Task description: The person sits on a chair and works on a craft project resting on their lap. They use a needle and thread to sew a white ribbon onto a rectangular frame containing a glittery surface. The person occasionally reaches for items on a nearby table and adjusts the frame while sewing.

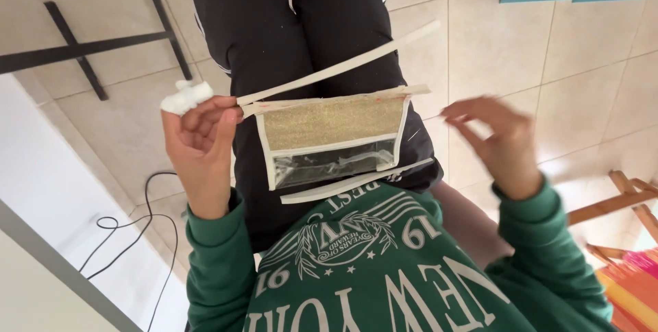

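- Two hands are up over the person's lap, and only one of them has hold of anything.
- The left hand pinches the top corner of a small pouch, thumb and fingers closed on its white edge, so the pouch hangs flat and faces the camera.
- One finger of that hand wears a white bandage and sticks out, kept clear of the grip.
- The pouch has a gold glitter panel above and a clear window below; it hangs in the air over the black trousers, touching no surface.
- A white strap runs from the pinched corner up to the right, loose at its far end.
- The right hand is open, fingers spread and slightly curled, empty, just beside the pouch's right edge.
- Below is a tiled floor, with a black cable at the left.
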